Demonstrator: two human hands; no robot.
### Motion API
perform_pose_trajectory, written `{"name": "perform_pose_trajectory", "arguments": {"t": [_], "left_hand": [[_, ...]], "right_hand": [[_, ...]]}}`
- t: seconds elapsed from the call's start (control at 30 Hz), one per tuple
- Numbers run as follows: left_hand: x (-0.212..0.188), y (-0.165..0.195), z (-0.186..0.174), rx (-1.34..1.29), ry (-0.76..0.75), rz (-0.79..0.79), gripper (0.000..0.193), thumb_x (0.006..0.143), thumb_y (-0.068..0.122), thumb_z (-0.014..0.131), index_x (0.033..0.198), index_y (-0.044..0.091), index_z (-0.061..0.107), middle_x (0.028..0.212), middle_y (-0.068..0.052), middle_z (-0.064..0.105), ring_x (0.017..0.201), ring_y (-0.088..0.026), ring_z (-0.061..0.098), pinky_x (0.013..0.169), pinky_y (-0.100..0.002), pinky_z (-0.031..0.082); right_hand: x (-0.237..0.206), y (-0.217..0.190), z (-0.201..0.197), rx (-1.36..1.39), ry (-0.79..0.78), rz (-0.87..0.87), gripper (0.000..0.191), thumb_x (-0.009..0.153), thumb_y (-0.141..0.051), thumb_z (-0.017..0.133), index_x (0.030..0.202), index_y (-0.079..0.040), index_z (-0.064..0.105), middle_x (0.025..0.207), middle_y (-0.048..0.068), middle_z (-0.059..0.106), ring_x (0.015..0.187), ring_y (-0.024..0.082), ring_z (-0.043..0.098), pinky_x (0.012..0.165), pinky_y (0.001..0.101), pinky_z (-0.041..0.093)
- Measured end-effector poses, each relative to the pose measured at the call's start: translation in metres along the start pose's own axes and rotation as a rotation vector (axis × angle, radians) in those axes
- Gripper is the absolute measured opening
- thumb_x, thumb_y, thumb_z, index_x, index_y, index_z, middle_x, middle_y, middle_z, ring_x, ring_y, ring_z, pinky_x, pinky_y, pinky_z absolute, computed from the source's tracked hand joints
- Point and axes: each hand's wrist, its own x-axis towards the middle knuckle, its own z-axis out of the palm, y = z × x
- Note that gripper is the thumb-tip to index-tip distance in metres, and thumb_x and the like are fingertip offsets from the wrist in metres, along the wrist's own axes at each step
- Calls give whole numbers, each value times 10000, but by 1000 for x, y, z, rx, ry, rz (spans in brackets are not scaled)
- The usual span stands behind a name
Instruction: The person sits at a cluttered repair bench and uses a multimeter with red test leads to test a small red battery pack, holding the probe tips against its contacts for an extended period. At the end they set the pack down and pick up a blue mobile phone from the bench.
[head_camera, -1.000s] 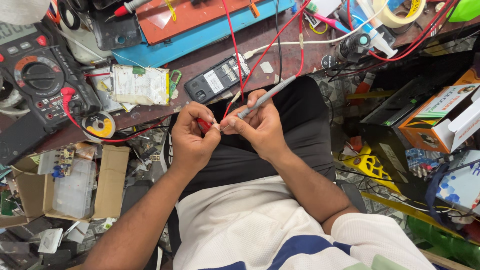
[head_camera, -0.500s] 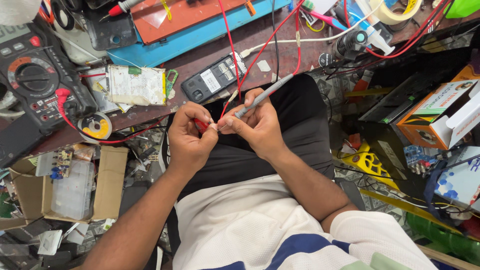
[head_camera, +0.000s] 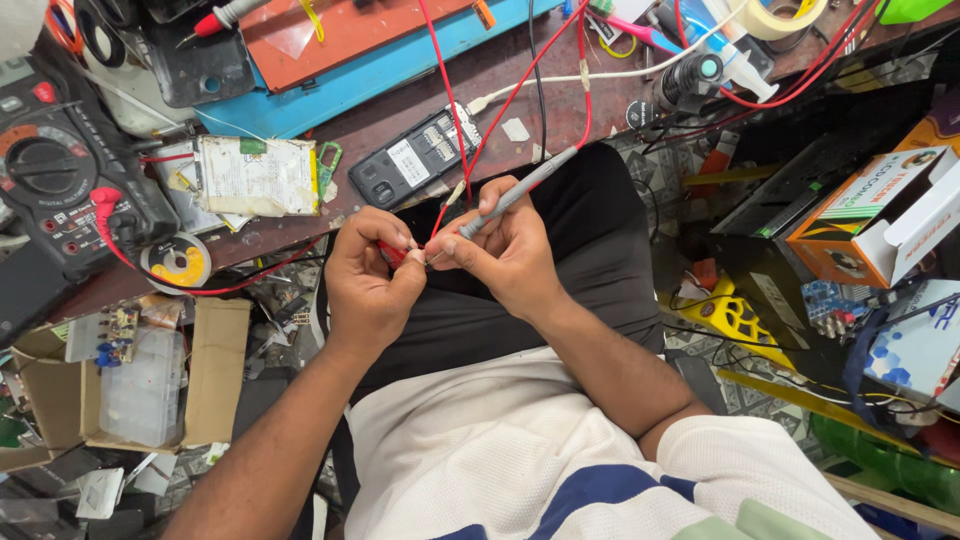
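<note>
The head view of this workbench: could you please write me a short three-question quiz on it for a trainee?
1. True or false: the right hand holds a grey tool like a pen.
2. What colour is the small piece pinched in the left hand? A green, B red, C white.
3. Fill in: the phone with its back removed lies on the ____ beyond the hands.

Key: 1 true. 2 B. 3 workbench.
</note>
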Motion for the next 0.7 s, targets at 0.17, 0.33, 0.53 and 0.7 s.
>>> {"name": "perform_pose_trajectory", "arguments": {"t": [0.17, 0.33, 0.53, 0.7], "left_hand": [[-1, -1, 0, -2, 2, -2, 304, 883, -169, 605, 1053, 50, 481, 1078, -69, 509, 961, -124, 535, 883, -257, 481], [0, -1, 1, 5, 4, 6, 309, 882, -176, 607, 1059, 47, 486, 1075, -72, 512, 962, -125, 526, 883, -254, 467], [0, 0, 1, -1, 4, 6, 305, 881, -171, 606, 1052, 51, 485, 1074, -70, 511, 964, -126, 537, 884, -257, 481], [0, 0, 1, 18, 6, 19, 306, 879, -168, 612, 1053, 50, 486, 1073, -70, 514, 951, -126, 541, 877, -257, 485]], "right_hand": [[0, 0, 0, -12, 3, -3, 397, 1010, 99, 616, 1161, -82, 297, 1059, 218, 691, 1039, 254, 746, 900, 366, 664], [0, 0, 1, -20, 1, -4, 396, 1010, 98, 615, 1155, -84, 295, 1049, 218, 698, 1031, 254, 748, 894, 365, 666], [0, -1, 1, -18, 6, -2, 401, 1006, 104, 619, 1158, -83, 298, 1055, 215, 691, 1037, 256, 747, 907, 377, 668], [0, 0, 1, -3, 3, 3, 398, 1008, 102, 614, 1167, -82, 300, 1054, 215, 692, 1036, 254, 746, 908, 378, 668]]}}
